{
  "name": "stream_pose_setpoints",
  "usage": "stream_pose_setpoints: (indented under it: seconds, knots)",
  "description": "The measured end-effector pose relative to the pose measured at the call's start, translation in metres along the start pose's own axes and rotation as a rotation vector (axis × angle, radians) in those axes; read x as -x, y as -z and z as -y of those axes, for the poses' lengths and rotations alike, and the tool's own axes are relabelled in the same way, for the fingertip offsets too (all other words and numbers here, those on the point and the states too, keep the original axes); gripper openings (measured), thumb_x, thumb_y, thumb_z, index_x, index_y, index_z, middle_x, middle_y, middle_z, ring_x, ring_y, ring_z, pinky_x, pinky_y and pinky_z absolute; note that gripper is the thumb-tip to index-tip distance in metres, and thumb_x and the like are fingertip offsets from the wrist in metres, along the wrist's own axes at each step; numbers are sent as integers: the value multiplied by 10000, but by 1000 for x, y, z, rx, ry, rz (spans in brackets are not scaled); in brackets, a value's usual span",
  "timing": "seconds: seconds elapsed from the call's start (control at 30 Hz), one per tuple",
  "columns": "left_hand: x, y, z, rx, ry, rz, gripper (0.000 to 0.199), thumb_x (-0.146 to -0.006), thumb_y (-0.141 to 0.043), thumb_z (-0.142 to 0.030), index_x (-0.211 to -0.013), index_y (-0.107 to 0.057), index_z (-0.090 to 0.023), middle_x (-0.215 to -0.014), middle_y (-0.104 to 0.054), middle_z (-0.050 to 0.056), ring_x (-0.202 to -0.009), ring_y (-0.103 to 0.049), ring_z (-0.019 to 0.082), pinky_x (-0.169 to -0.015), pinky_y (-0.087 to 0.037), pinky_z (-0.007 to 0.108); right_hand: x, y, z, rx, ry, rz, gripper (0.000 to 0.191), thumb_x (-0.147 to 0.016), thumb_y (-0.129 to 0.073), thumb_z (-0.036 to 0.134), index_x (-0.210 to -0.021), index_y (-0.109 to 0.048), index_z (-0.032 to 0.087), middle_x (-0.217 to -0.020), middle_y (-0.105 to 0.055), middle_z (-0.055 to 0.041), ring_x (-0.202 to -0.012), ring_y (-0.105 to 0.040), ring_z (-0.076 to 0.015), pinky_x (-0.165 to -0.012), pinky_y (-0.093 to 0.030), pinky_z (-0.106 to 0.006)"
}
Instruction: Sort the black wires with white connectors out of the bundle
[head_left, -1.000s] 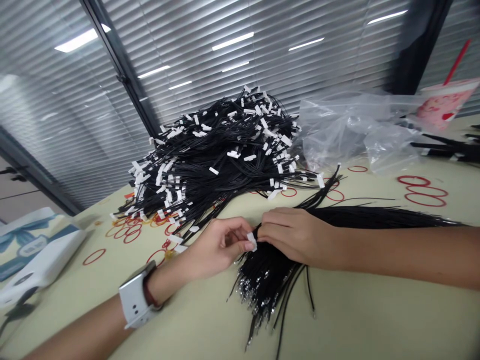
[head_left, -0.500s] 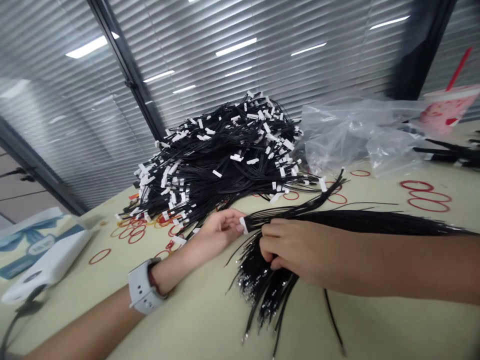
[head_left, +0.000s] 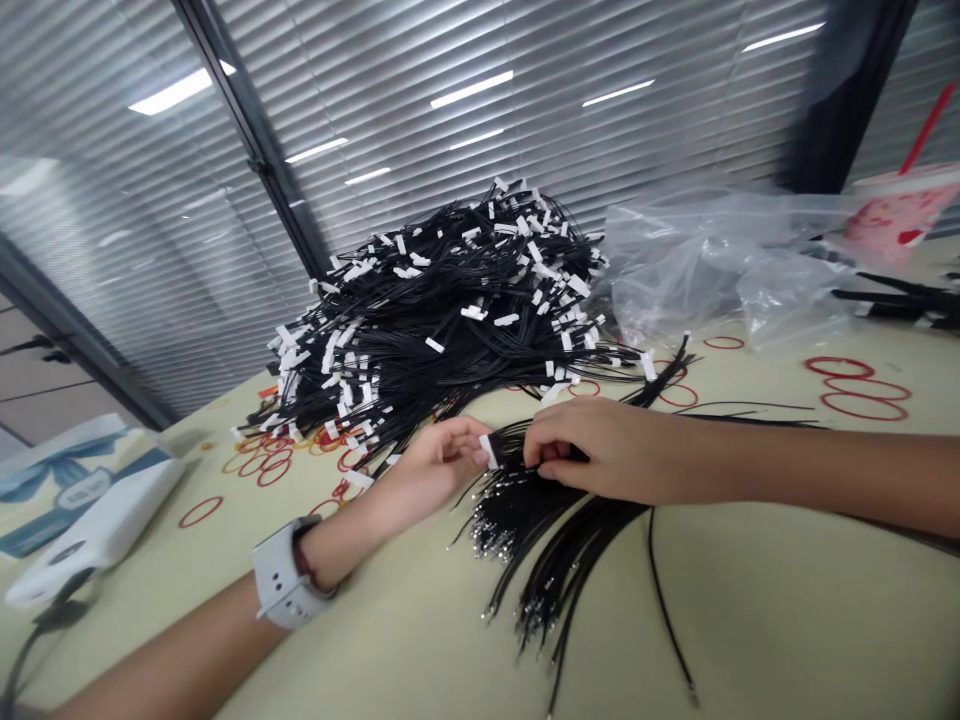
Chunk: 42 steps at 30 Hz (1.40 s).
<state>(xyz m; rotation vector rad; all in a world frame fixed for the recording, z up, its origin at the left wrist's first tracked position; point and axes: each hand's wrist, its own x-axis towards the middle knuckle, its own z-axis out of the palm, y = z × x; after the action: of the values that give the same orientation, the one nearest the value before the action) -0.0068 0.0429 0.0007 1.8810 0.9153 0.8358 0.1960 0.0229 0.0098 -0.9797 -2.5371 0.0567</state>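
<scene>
My left hand (head_left: 448, 457) pinches a white connector (head_left: 489, 450) from which thin black wires run to the right. My right hand (head_left: 574, 445) lies over those wires with thumb and fingers curled together; what sits between its fingertips is partly hidden. Below it, a bundle of loose black wires (head_left: 570, 560) with shiny metal ends fans out on the table. One single wire (head_left: 664, 610) hangs apart toward the front. Behind my hands rises a large heap of black cables (head_left: 450, 290) with white connectors.
Red rubber bands (head_left: 862, 390) lie at the right, more at the left beside the heap. Clear plastic bags (head_left: 697, 270) and a pink cup (head_left: 896, 220) with a red straw stand behind. At far left are a tissue pack (head_left: 67, 490) and a white device (head_left: 90, 540) with a cable.
My right hand has moved up and slightly away from the front, off the loose bundle and onto the wires by the connector. The left hand has stayed put.
</scene>
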Motion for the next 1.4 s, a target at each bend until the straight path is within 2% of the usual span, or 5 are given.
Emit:
stream_pose_setpoints:
  seconds: [0.27, 0.5, 0.63, 0.83, 1.4]
  knots:
    - [0, 1, 1, 1, 3, 19, 166, -768, -570, -242, -841, -523, -101, -715, -504, 3, -633, -413, 70, -584, -298, 192, -2, -9, 2, -55, -145, -138, 152, -807, -480, 286, -708, -547, 192, -636, -564, 43, -596, -465, -71, -565, -323, -222]
    - [2, -1, 1, 47, 6, 16, 101, -772, -554, -200, -814, -524, -113, -672, -513, -6, -604, -418, 66, -559, -300, 191, 2, -21, 9, -57, -108, -254, 207, -837, -367, 121, -848, -564, 184, -828, -567, -3, -751, -501, -99, -691, -374, -248]
    - [2, -2, 1, 50, 17, 4, 82, -763, -550, -165, -821, -524, -113, -670, -518, -9, -590, -412, 61, -545, -290, 190, 2, -23, 11, -18, -55, -242, 220, -850, -357, 117, -900, -562, 177, -873, -551, -25, -765, -511, -109, -692, -385, -256]
    - [1, -2, -1, 45, 34, -15, 95, -744, -562, -164, -820, -527, -120, -650, -510, -15, -580, -408, 65, -536, -283, 194, 0, -20, 9, -16, -159, -266, 180, -847, -421, 208, -760, -571, 162, -756, -576, -8, -697, -505, -106, -660, -370, -255]
    - [1, -2, 1, -8, 16, 14, 110, -750, -557, -199, -807, -518, -113, -683, -531, 12, -610, -432, 83, -565, -310, 208, 0, -26, 1, 168, -47, -227, 213, -854, -364, 205, -768, -549, 143, -787, -563, -31, -714, -492, -115, -666, -356, -267]
